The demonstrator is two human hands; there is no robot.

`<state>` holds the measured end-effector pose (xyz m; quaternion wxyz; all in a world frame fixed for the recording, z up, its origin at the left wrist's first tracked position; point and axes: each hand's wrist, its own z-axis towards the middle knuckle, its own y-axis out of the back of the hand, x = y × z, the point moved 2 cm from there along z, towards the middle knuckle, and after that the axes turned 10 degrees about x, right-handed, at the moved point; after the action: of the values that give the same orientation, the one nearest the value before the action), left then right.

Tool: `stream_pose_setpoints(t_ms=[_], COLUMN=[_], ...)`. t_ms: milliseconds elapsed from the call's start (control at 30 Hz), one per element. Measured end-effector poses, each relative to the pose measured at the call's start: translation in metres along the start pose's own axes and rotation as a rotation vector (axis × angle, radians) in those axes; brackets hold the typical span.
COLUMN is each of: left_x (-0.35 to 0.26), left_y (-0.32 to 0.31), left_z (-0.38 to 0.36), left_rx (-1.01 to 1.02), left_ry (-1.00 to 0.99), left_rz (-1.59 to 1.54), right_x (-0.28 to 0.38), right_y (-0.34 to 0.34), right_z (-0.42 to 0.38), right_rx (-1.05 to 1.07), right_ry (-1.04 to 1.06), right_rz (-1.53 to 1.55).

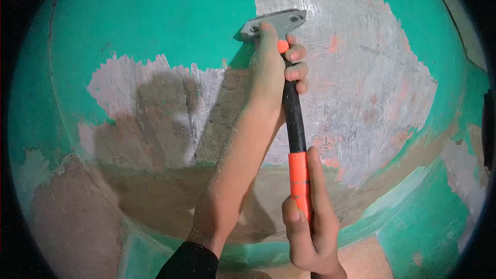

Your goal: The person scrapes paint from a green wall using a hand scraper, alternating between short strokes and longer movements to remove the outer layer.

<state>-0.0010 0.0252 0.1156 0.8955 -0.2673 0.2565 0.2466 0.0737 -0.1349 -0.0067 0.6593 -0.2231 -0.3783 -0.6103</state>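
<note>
A long-handled scraper (pixel 296 119) with a black shaft, an orange grip and a wide grey metal head is held in both hands. Its blade lies against the wall (pixel 170 15), where green paint meets a bare grey patch (pixel 351 62). My left hand (pixel 274 67) is closed round the shaft just below the head, thumb pressed on the metal. Lower down, my right hand (pixel 315 227) grips the orange end, with a finger stretched along it.
Another bare patch (pixel 124 88) with ragged paint edges lies to the left, partly under my arm's shadow. Below runs a brownish band (pixel 155 191) and a curved green ledge (pixel 248 253). A dark object (pixel 487 129) stands at the far right edge.
</note>
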Motion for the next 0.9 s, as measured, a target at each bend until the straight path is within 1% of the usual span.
stream_pose_setpoints(t_ms=[100,133,233,267,367,400,467,500,533,567,633,733,833,900], left_x=[0.013,0.016,0.007,0.004,0.008,0.009,0.007,0.006,0.004,0.004,0.004,0.009,-0.001,0.003], left_y=[-0.002,-0.004,-0.004,-0.004,-0.002,-0.006,-0.008,-0.008,-0.006,-0.007,-0.008,-0.004,-0.007,-0.004], left_z=[-0.021,-0.026,-0.013,-0.008,-0.015,-0.023,-0.015,-0.011,-0.004,-0.006,-0.012,-0.017,0.003,0.001], left_rx=[-0.105,-0.101,-0.104,-0.059,-0.074,-0.133,-0.11,-0.104,-0.061,-0.064,-0.07,-0.094,-0.002,-0.007], left_ry=[0.098,0.133,0.063,0.051,0.065,0.108,0.079,0.072,0.065,0.073,0.078,0.118,0.014,0.038], left_rz=[0.03,0.014,0.034,-0.005,0.011,0.048,0.009,-0.015,-0.006,-0.008,-0.01,0.038,0.001,-0.017], right_x=[0.002,0.0,0.002,0.003,0.006,0.005,0.001,0.007,0.01,0.012,0.01,0.003,0.012,0.011], right_y=[0.0,0.0,-0.001,-0.002,0.0,0.001,0.003,0.002,0.002,0.003,0.007,0.005,0.007,0.009], right_z=[-0.014,-0.017,-0.012,-0.011,-0.011,-0.014,-0.014,-0.007,-0.006,-0.004,-0.004,-0.006,0.004,-0.002], right_rx=[-0.024,-0.028,-0.042,-0.048,-0.04,-0.026,-0.03,-0.046,-0.032,-0.019,0.078,0.076,0.055,0.086], right_ry=[-0.06,-0.065,-0.069,-0.073,-0.083,-0.091,-0.07,-0.048,0.023,0.095,0.343,0.307,0.314,0.292], right_rz=[0.045,0.035,0.029,0.032,0.047,0.056,0.041,0.019,-0.008,-0.033,-0.091,-0.087,-0.091,-0.133])
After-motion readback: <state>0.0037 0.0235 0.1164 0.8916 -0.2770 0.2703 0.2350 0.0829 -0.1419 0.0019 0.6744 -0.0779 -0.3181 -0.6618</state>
